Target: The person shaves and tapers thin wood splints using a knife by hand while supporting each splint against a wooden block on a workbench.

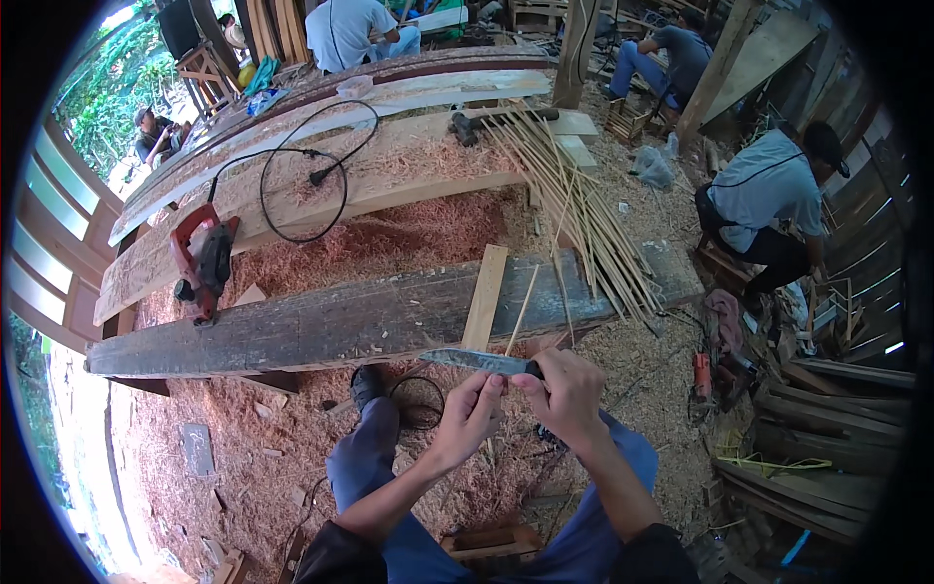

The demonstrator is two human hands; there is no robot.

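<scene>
Beyond the fingers lie three long planks: a dark plank [341,326] nearest, then two pale ones heaped with shavings, the nearer carrying one red power planer [202,261] and one looped black cable [292,185], with a bundle of thin sticks [574,204] fanned out to the fingers' upper right. The right hand [564,394] has its fingers closed around the handle of one knife [482,362], whose blade points left just above the left fingertips. The left hand [470,417] pinches its fingers together on a thin stick [520,311] that rises past the blade onto the dark plank.
</scene>
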